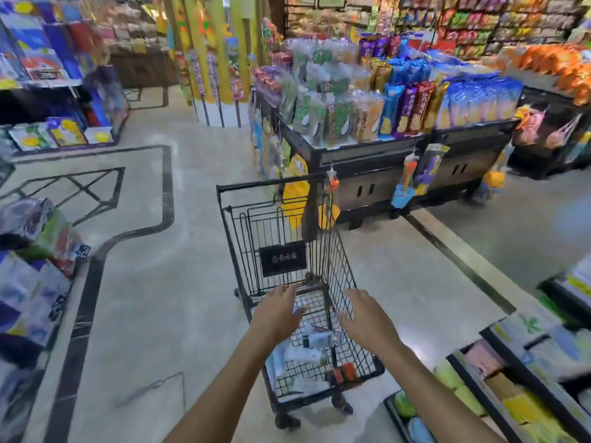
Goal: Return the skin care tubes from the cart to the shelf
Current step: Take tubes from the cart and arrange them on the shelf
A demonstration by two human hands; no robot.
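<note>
A black wire shopping cart (pixel 281 238) stands in the aisle in front of me. Several small skin care tubes and boxes (pixel 308 354) lie on its bottom, blurred and mostly white. My left hand (pixel 278 311) hovers over the cart's near left part, fingers spread, holding nothing. My right hand (pixel 366 318) hangs at the cart's right wall, fingers apart and empty. Both forearms reach in from the bottom of the view.
A black display stand (pixel 383 155) full of snack packets sits just beyond the cart. Shelves of goods (pixel 35 282) line the left edge and low bins (pixel 511 378) fill the lower right. Pale tiled floor (pixel 153 282) with dark inlay lines lies to the left.
</note>
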